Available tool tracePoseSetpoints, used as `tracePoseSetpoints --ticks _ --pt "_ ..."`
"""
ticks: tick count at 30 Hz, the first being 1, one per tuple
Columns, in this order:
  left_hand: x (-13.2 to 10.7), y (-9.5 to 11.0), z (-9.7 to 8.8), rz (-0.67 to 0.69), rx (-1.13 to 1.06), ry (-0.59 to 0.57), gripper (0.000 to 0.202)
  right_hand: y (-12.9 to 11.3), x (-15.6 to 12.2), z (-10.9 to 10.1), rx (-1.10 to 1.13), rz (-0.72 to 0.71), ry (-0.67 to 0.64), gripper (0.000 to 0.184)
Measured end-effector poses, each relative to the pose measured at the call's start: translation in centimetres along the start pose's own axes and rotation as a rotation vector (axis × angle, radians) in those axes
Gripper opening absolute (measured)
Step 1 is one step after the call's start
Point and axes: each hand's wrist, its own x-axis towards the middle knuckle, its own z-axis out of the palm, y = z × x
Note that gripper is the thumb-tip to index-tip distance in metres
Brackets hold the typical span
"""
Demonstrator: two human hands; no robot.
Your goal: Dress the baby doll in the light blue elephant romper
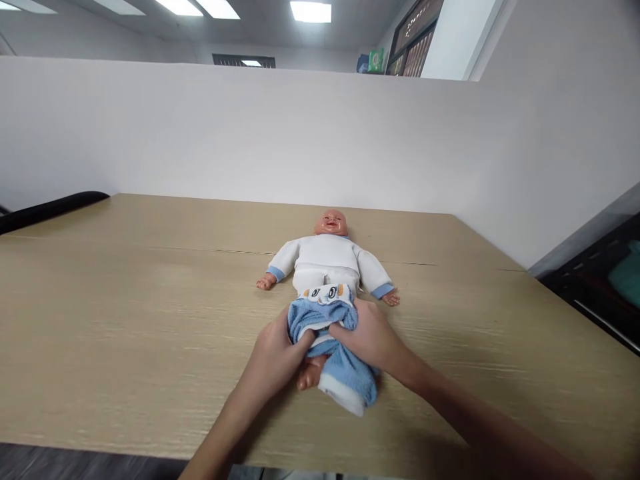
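Note:
A baby doll (327, 252) lies on its back, head away from me, in a white long-sleeved top with blue cuffs. Blue-and-white trousers (350, 373) are bunched around its lower body and legs. Eyes and orange patches are printed on their white band. My left hand (278, 347) grips the bunched cloth on the left side, thumb on top. On the right side my right hand (371, 333) grips the same cloth, its thumb pointing inward. One bare doll foot (310, 375) shows below my left thumb. The other foot is hidden in the trouser leg with the white cuff.
The doll rests on a wooden table (150, 320) with seams across its top. A white partition wall (260, 133) stands behind it. A black curved edge (60, 207) is at the left, and a dark object with green cloth (625, 273) is at the right.

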Motion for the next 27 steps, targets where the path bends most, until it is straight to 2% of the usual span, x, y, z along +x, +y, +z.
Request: tracePoseSetpoints --ticks 4,8,10,14,17,19,22,25,27 --pt "0.0 0.3 -0.4 0.044 0.066 0.034 0.032 -0.3 1.1 -0.9 -0.083 -0.055 -0.016 0.014" --pt "-2.0 1.0 -1.2 0.000 0.091 -0.024 0.027 -2.1 0.1 -2.2 -0.182 -0.129 -0.064 0.024" --pt "-3.5 1.5 -1.7 -0.010 0.054 -0.073 0.025 -3.3 -0.9 -3.0 -0.174 -0.156 -0.144 0.024" --pt "-6.1 1.7 -2.1 -0.050 -0.045 -0.164 0.028 -5.4 -2.6 -3.8 -0.170 -0.088 -0.323 0.023" --pt "-6.9 0.9 -1.7 -0.096 -0.049 -0.204 0.030 -5.6 -3.0 -3.4 -0.185 -0.059 -0.373 0.018" --pt "-7.0 -0.2 -1.2 -0.098 0.030 -0.167 0.027 -5.0 -3.0 -2.7 -0.190 -0.061 -0.372 0.013" --pt "-6.7 -1.8 -0.4 -0.036 0.189 -0.093 0.022 -4.0 -3.0 -1.7 -0.210 -0.080 -0.359 0.009" --pt "-6.5 -3.0 0.3 0.057 0.255 -0.069 0.020 -3.6 -3.3 -1.1 -0.209 -0.087 -0.339 0.004" --pt "-6.5 -3.5 0.8 0.091 0.273 -0.039 0.015 -3.6 -3.7 -0.8 -0.233 -0.068 -0.308 0.012"
